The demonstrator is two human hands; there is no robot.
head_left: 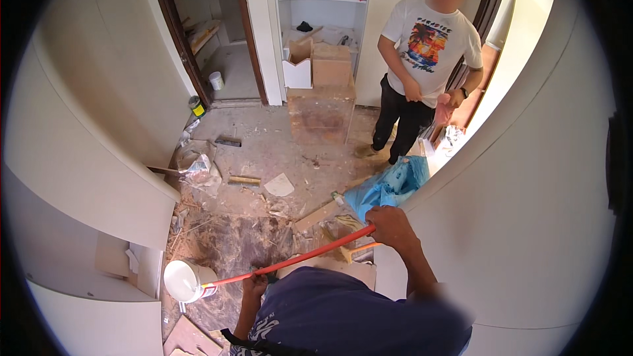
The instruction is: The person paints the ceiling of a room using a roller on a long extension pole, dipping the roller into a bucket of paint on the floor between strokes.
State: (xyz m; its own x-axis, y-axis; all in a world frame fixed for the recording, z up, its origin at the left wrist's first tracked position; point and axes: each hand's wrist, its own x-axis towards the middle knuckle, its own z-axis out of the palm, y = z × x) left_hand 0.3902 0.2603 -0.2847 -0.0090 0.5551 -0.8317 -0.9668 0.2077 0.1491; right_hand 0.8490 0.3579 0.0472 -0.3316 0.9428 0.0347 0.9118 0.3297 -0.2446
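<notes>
A long red pole [316, 250] slants across in front of my body, and both my hands are closed round it. My right hand [393, 226] grips its upper end, to the right. Lower down to the left, my left hand [254, 284] is wrapped round the pole closer to its low end. That low end reaches the rim of a white bucket [173, 282] on the floor. What is fixed to the pole's tip, if anything, is hidden in the bucket. Pale stuff shows inside the bucket.
A co-worker [428, 46] in a white T-shirt stands at the far right, holding something pinkish. Near them lies a blue plastic bag [389, 188]. A cabinet [321, 115] bears boxes at the back. Debris, a board scrap [279, 185] and a clear bag [199, 166] litter the floor.
</notes>
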